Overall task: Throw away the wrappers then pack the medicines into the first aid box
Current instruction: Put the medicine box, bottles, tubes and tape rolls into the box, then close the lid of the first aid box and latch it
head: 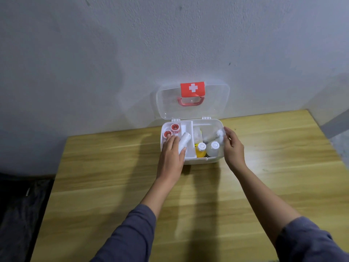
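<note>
The white first aid box point(203, 161) stands open at the table's far edge, its clear lid point(217, 103) with a red cross label leaning on the wall. In its left tray lie two red tape rolls point(174, 128) and a white bandage roll point(184, 141). The right side holds a yellow bottle point(200, 150), a white bottle point(213, 149) and more white items behind. My left hand point(171, 154) lies over the tray's left part, fingers touching the bandage roll. My right hand point(233, 148) rests with spread fingers against the box's right wall.
The wooden table point(113, 176) runs from the wall toward me. A dark bag or bin point(20, 210) sits on the floor at the left. The grey wall stands right behind the box.
</note>
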Available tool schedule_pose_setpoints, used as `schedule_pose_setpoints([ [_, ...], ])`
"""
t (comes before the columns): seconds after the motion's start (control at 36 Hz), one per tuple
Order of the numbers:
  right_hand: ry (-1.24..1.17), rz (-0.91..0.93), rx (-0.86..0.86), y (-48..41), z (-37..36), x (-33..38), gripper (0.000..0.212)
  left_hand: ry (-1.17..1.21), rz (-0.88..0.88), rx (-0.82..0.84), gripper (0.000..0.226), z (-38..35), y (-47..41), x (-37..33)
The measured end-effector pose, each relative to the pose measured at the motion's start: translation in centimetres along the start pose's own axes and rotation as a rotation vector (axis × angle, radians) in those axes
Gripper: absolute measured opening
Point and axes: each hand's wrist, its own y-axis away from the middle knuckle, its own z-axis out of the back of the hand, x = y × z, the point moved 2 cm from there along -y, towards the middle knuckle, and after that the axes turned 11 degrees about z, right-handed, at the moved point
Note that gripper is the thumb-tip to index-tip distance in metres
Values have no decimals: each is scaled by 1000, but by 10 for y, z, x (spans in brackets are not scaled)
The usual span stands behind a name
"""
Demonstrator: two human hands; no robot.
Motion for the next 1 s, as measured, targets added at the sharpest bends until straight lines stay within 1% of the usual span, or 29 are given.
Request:
schedule_pose_setpoints([
  [0.08, -15, -4, 15, 0, 2, 0, 34, 52, 40, -10, 46, -3, -3, -10],
  [0.17, -19, 0, 26, 0, 3, 1, 33, 101, 99, -56, 47, -5, -10, -20],
  [0.25, -28, -1, 41, 0, 4, 2, 34, 90, 167, -94, 47, -10, -23, -27],
  [0.33, -23, 4, 48, -2, 5, 2, 34, 105, 224, -83, 40, -16, -32, -33],
  [0.42, -7, 7, 58, -3, 6, 1, 34, 142, 244, -75, 37, -21, -32, -37],
  [0.56, 18, 18, 82, -4, 10, 1, 35, 211, 209, -60, 37, -24, -27, -35],
  [0.61, 46, 31, 86, -4, 12, 3, 36, 228, 155, -95, 36, -20, -24, -34],
  [0.67, 69, 51, 49, -4, 14, 6, 38, 239, 91, -153, 36, -11, -21, -29],
  [0.72, 90, 122, -4, -6, 16, 16, 37, 270, 47, -214, 39, -2, -16, -19],
  [0.78, 144, 272, -40, -11, 17, 32, 35, 279, 54, -239, 51, 7, -8, -5],
  [0.83, 213, 441, -46, -20, 14, 52, 34, 287, 142, -151, 64, 10, -3, 10],
  [0.89, 273, 587, -37, -30, 7, 73, 35, 317, 240, -11, 77, 8, 2, 26],
  [0.94, 311, 712, -4, -41, -4, 92, 37, 360, 213, 89, 83, 8, 3, 34],
  [1.0, 368, 818, 67, -52, -15, 107, 39, 454, 184, 152, 79, 8, 5, 37],
])
